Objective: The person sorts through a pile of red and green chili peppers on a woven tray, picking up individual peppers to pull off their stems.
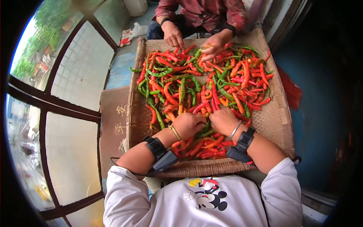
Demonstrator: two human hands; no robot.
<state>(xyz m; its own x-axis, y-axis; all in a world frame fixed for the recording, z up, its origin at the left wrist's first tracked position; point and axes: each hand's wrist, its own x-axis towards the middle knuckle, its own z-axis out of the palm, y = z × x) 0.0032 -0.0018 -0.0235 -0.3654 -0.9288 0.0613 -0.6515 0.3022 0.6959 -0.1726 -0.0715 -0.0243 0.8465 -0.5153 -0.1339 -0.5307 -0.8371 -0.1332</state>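
Red, green and orange chili peppers point(181, 90) lie in a loose heap on a woven tray point(268, 113). My left hand point(188, 125), with a gold bangle at its wrist, is closed over the near middle of the heap, its fingertips curled in. Close beside it, my right hand point(224, 122), wearing a silver bangle, is closed too, its fingers bent down among the peppers. What either hand pinches is hidden by the fingers. A pile of mostly red chilies point(204, 147) lies between my forearms, near the tray's front edge.
Across the tray, another person's hands point(213, 46) work among the peppers at the far side. Framed windows point(75, 136) stand on the left. A brown board point(113, 113) lies beside the tray, and a red bag point(289, 89) is at its right.
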